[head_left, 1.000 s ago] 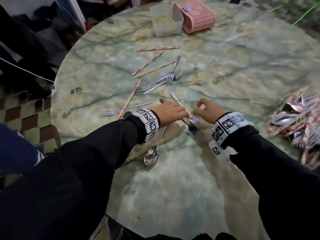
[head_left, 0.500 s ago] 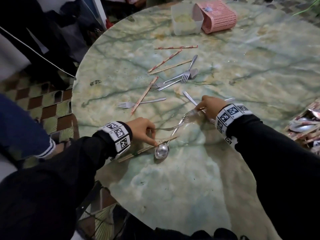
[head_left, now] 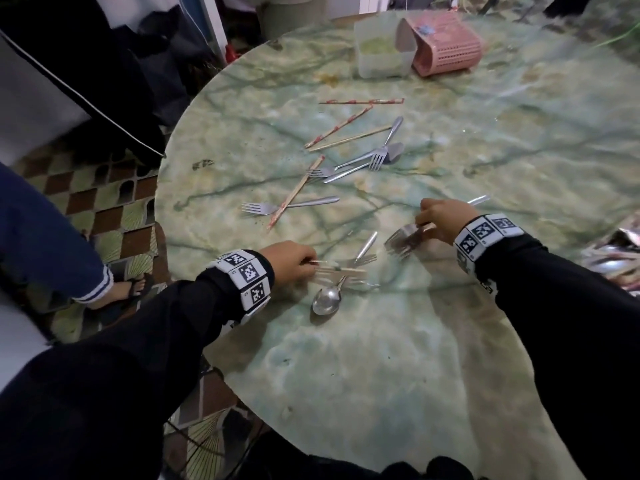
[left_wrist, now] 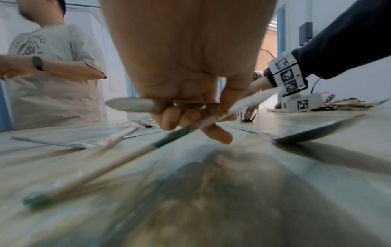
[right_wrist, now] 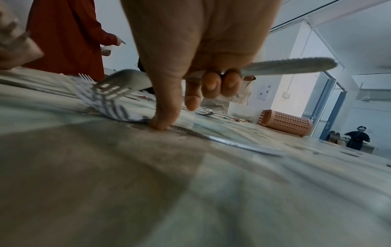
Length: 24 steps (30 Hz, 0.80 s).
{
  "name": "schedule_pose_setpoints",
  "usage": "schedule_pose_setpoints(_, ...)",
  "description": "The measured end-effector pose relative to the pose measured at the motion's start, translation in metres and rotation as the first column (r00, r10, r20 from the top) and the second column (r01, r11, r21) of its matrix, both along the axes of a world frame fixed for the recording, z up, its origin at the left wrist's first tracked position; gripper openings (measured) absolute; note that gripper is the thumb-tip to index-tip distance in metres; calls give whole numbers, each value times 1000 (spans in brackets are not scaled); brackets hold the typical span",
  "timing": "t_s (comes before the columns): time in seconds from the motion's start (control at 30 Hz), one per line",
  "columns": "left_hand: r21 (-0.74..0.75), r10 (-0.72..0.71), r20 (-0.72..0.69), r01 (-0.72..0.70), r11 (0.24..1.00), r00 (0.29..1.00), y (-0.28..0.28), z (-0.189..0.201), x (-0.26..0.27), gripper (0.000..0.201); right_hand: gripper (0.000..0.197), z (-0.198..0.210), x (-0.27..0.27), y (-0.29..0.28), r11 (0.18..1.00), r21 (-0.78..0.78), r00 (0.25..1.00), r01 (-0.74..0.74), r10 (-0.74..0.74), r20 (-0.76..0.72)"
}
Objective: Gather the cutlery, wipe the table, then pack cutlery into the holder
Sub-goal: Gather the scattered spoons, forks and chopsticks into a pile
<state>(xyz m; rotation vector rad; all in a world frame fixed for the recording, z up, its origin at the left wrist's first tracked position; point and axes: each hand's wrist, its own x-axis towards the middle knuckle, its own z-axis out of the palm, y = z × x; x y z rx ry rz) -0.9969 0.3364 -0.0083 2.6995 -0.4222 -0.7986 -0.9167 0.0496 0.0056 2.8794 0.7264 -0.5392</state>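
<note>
Low over the marble table (head_left: 450,341), my left hand (head_left: 304,268) grips a metal fork (left_wrist: 131,104) and a chopstick (left_wrist: 190,128) together, just above a spoon (head_left: 327,301) lying on the table. To its right, my right hand (head_left: 426,216) grips forks (head_left: 401,240) by their handles, tines pointing left. In the right wrist view the right hand (right_wrist: 201,90) curls round a fork handle (right_wrist: 296,66) while the thumb tip (right_wrist: 160,123) touches the table. The pink holder (head_left: 446,46) lies on its side at the far edge.
Loose forks (head_left: 363,161) and chopsticks (head_left: 341,128) lie scattered across the middle, with one fork (head_left: 263,207) under a chopstick further left. A clear tub (head_left: 381,50) stands beside the holder. A heap of gathered cutlery (head_left: 620,251) sits at the right edge. People stand around the table.
My left hand has taken hold of the chopstick beside the spoon, together with a fork. My right hand has drawn its forks a little to the right.
</note>
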Motion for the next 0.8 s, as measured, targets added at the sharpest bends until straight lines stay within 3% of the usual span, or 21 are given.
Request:
schedule_pose_setpoints(0.1,-54,47,74,-43,998,996,-4,4,6,51,27,-3,-5,-6,998,40,998,50,-49,-33)
schedule_pose_setpoints(0.23,-79,-59,123,69,994,991,-17,12,8,29,23,-9,-11,-17,952,211,973,223,-206,-99)
schedule_pose_setpoints(0.3,15,-208,171,208,978,963,-23,13,9,42,19,-10,-12,-21,916,283,958,284,-262,-112)
schedule_pose_setpoints(0.4,236,-517,203,470,850,832,-36,15,13,54,14,-12,-14,-24,885,316,939,342,-314,-138)
schedule_pose_setpoints(0.47,353,-641,162,562,748,750,-46,17,15,52,9,-11,-18,-24,850,354,920,391,-365,-139)
schedule_pose_setpoints(0.7,494,-780,37,667,558,625,-57,15,23,33,26,-8,-29,-16,794,396,885,462,-440,-151)
schedule_pose_setpoints(0.8,512,-837,171,679,526,520,-54,15,21,24,27,-6,-34,-10,813,408,907,416,-402,-125)
